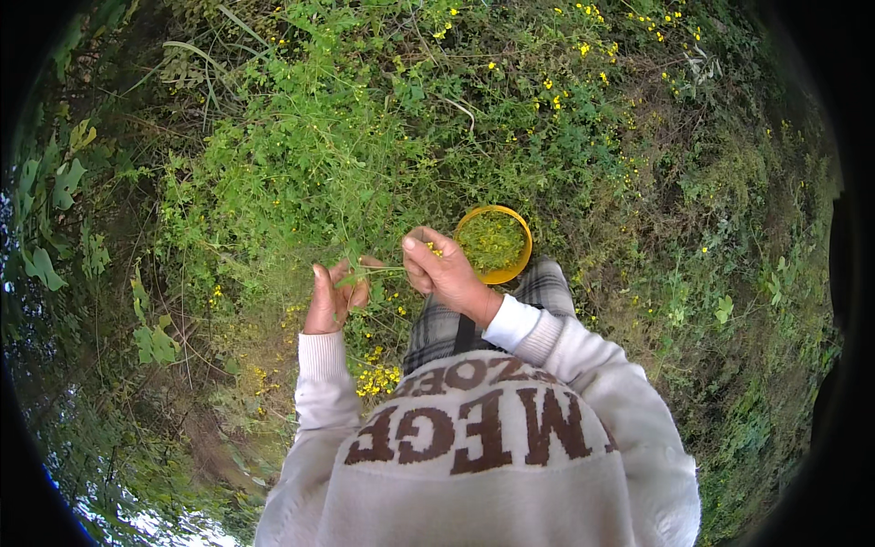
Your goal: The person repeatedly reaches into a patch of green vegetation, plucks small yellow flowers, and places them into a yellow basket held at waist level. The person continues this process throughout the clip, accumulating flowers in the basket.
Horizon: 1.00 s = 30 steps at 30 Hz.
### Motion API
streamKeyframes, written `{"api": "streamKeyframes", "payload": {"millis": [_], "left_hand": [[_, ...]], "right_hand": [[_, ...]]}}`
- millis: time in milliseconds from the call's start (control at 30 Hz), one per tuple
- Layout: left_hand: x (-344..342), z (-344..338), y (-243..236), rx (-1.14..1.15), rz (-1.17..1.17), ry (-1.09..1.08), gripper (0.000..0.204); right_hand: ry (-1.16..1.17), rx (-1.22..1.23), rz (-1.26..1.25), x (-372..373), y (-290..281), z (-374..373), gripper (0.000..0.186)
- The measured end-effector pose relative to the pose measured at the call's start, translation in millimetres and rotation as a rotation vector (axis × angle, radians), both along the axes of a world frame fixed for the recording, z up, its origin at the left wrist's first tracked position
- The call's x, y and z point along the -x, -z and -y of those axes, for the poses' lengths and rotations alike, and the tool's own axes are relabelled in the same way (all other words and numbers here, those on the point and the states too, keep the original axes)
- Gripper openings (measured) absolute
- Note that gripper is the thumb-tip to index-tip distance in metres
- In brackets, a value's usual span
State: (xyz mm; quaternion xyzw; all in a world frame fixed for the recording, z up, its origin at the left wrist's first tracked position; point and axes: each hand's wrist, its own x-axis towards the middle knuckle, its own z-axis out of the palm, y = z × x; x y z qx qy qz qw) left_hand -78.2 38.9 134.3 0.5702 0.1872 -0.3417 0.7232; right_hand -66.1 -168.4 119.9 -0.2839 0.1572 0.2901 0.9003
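My right hand [447,273] is closed in a pinch on a thin green flower stem [390,268], which runs leftward to my left hand. A few small yellow flowers [437,252] show at its fingers. My left hand [337,296] is raised among the leafy stems, thumb and fingers apart, with the stem passing by its fingertips; whether it touches them I cannot tell. Just beyond and right of my right hand is a round yellow bucket [529,239], holding a heap of picked yellow-green flower heads [492,239].
Dense green plants [292,173] spread ahead and to the left. Yellow blossoms [375,376] stand close by my left sleeve, and more yellow blossoms [583,46] dot the far right. Broad leaves [68,182] hang at the left edge. My knees in plaid trousers [547,284] are beside the bucket.
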Motion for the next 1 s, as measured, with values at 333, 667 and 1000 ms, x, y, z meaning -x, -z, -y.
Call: {"api": "streamKeyframes", "payload": {"millis": [333, 667, 1000], "left_hand": [[-7.2, 34.7, -37.6, -0.398, 0.455, -0.5, 0.045], [8.0, 81.0, -42.0, 0.479, 0.211, -0.273, 0.035], [7.3, 95.5, -42.2, 0.643, 0.062, -0.546, 0.046]], "right_hand": [[0.391, 0.11, 0.195, -28.1, -39.0, 31.2, 0.027], [0.114, 0.338, 0.514, -3.1, -65.9, 1.1, 0.017], [0.087, 0.287, 0.269, 0.1, -63.0, 15.1, 0.043]]}}
